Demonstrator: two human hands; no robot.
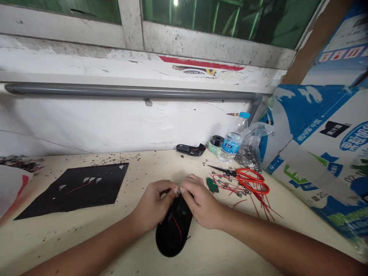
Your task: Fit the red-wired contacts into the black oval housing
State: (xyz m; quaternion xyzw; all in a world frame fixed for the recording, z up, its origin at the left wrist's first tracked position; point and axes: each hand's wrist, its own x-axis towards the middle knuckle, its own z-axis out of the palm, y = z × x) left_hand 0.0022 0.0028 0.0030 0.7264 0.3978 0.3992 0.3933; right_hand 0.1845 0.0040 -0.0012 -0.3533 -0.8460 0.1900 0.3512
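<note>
Both hands meet over the far end of a black oval piece (171, 239) on the table. A small silvery metal part (179, 191) shows between the fingertips. My left hand (156, 201) pinches at it from the left, thumb and forefinger pressed together. From the other side my right hand (201, 199) is closed at the same part, its fingers curled. Inside the black piece lies a thin red wire (177, 227). The fingers partly hide the metal part and the far end of the black piece.
Orange-handled scissors (253, 178) lie among red wires (266, 207) and small metal parts at right. Behind are a water bottle (230, 145), a jar (215, 145), a plastic bag (250, 153) and a black device (191, 149). A black sheet (94, 195) with small parts lies left.
</note>
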